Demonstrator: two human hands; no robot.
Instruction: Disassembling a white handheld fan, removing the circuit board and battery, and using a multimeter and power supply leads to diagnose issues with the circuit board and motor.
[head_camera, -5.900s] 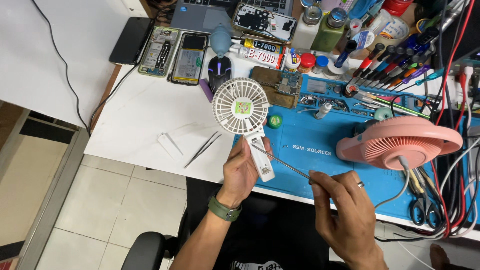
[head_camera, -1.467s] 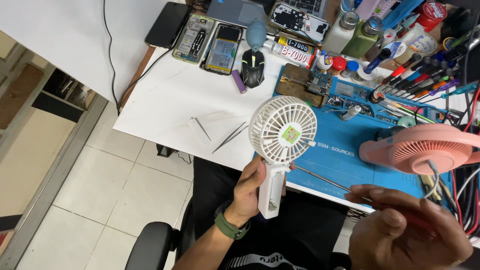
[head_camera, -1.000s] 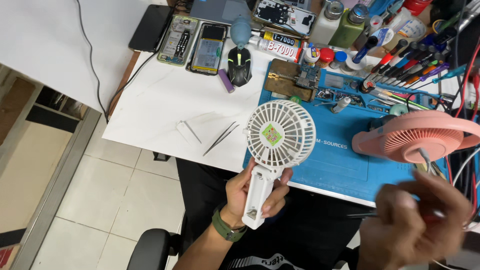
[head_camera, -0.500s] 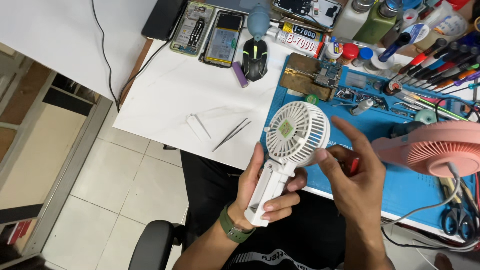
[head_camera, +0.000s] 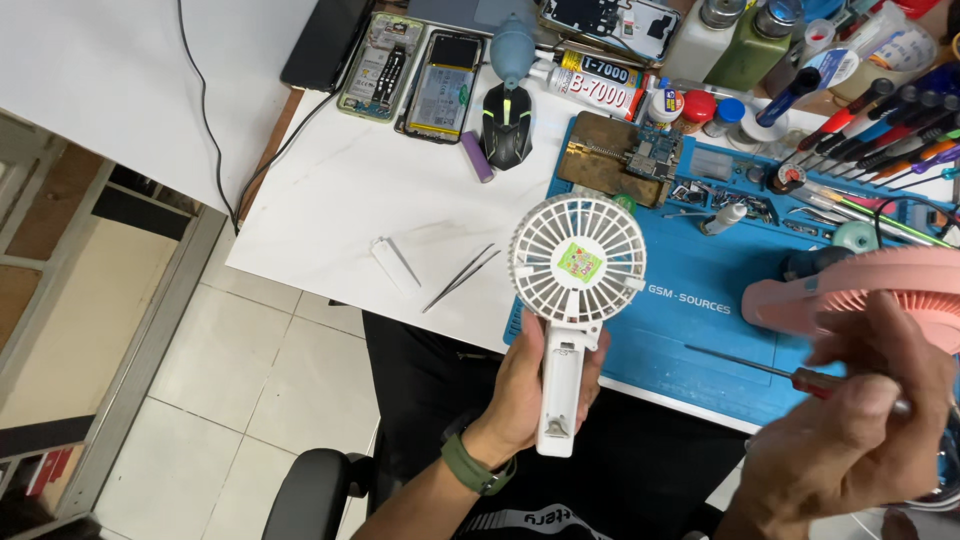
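- The small white handheld fan (head_camera: 577, 290) sits just right of the frame's centre, upright, its round grille facing the camera over the near edge of the tabletop (head_camera: 400, 200).
- It looks light and stiff, a thin plastic shell; the slatted grille would likely flex or crack if squeezed, so the straight handle is the safer place to hold it.
- The left hand (head_camera: 530, 395) has its grip wrapped around that handle from behind, fingers curled at both sides.
- The right hand (head_camera: 850, 430), lower right and blurred, has its grip clenched on a thin screwdriver (head_camera: 770, 368) whose shaft points left over the blue work mat (head_camera: 700, 320).
- A pink fan (head_camera: 860, 290) lies at right, tweezers (head_camera: 460, 278) left of the white fan.
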